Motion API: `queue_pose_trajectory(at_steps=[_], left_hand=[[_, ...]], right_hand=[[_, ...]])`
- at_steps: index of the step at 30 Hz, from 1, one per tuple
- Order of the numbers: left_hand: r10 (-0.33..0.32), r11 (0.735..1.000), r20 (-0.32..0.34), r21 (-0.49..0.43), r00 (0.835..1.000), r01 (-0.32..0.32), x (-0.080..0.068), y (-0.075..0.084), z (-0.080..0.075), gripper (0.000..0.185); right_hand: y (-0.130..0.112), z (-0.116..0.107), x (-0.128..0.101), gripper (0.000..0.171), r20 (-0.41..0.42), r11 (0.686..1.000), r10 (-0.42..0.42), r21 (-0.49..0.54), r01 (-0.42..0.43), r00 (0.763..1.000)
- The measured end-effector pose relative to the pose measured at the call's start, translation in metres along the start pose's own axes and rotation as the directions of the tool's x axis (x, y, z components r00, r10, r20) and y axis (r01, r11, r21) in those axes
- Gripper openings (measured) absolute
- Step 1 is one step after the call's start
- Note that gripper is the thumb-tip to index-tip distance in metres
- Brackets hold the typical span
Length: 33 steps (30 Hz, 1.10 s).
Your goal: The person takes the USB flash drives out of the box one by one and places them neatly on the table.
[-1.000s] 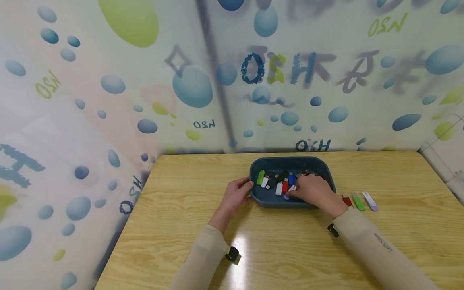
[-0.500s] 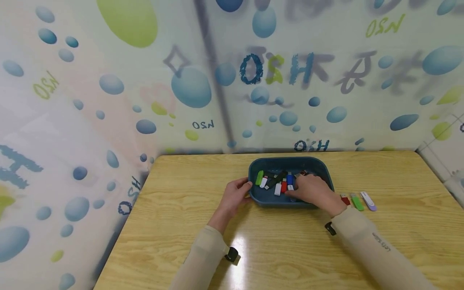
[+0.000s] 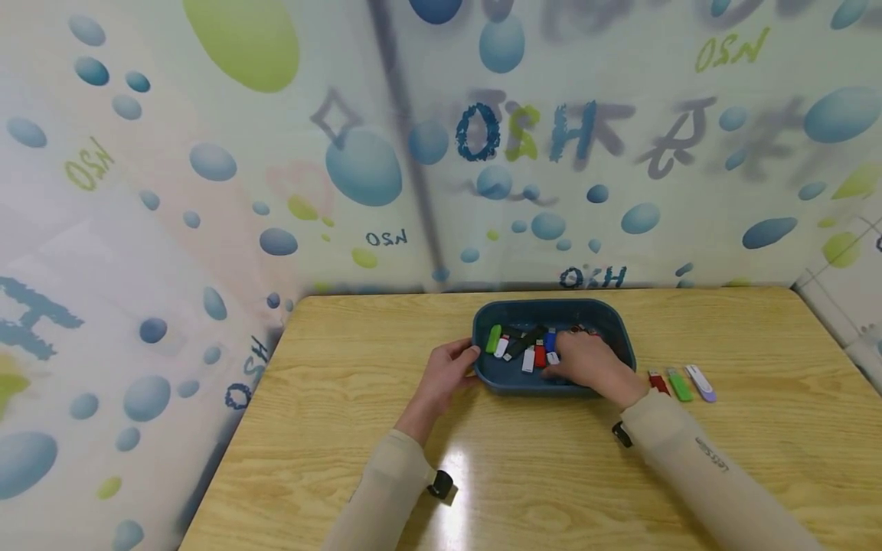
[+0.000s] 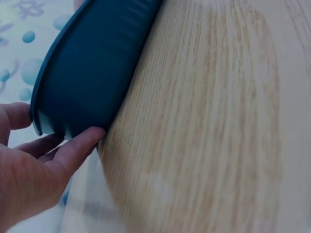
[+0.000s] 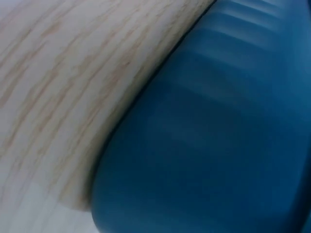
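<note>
A dark blue plastic bin [image 3: 530, 388] stands on the table, holding several USB flash drives. My left hand [image 3: 444, 375] grips its left end; in the left wrist view the thumb is at the rim and the fingers [image 4: 80, 145] lie against the outer wall. My right hand [image 3: 591, 360] reaches into the bin's right half, fingers down among the drives. Its fingertips are hidden, and I cannot tell whether they hold a drive. Left of it lie a green drive [image 3: 493, 338], a black one [image 3: 529, 341], a red one [image 3: 540, 357] and a blue one [image 3: 550, 340].
Right of the bin, a dark red drive [image 3: 658, 382], a green drive [image 3: 680, 385] and a white-and-purple drive [image 3: 701, 383] lie in a row on the wooden table [image 3: 551, 474]. A patterned wall [image 3: 441, 191] rises behind the table's far edge.
My right hand has shifted slightly within the bin, and the white-and-blue drive beside its thumb is now mostly covered. The left hand keeps its hold on the bin.
</note>
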State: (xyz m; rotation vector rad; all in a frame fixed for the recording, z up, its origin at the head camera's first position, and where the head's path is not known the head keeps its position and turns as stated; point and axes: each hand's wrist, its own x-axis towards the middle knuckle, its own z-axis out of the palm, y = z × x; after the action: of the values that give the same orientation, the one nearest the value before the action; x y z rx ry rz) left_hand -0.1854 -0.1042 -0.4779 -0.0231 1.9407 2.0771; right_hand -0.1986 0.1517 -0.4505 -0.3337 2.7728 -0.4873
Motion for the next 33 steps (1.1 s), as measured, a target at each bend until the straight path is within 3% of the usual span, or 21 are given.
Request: queue_pose_trajectory(at_steps=[10,15,20,27,33], left_hand=[[0.005,1.0,0.002,0.01,1.0,-0.005,0.0,-0.001,-0.001,0.046],[0.004,1.0,0.001,0.013,1.0,-0.004,0.0,-0.001,0.0,0.046],[-0.002,1.0,-0.003,0.011,1.0,0.002,0.0,-0.001,-0.001,0.046],[0.011,1.0,0.003,0.004,1.0,-0.011,0.0,-0.002,-0.001,0.045],[0.004,1.0,0.003,-0.007,1.0,-0.004,0.001,-0.002,-0.001,0.045]], right_hand=[[0.002,-0.001,0.001,0.049,0.003,0.995,-0.067,0.08,0.067,0.998],[0.002,-0.003,-0.002,0.042,-0.007,0.995,-0.064,0.073,0.065,0.998],[0.0,-0.009,-0.006,0.014,-0.017,0.998,-0.026,0.054,0.027,1.0],[0.001,-0.019,-0.015,0.025,-0.04,0.994,0.008,0.108,-0.004,0.999],[0.01,-0.023,-0.023,0.026,-0.128,0.99,-0.024,0.136,0.042,0.992]])
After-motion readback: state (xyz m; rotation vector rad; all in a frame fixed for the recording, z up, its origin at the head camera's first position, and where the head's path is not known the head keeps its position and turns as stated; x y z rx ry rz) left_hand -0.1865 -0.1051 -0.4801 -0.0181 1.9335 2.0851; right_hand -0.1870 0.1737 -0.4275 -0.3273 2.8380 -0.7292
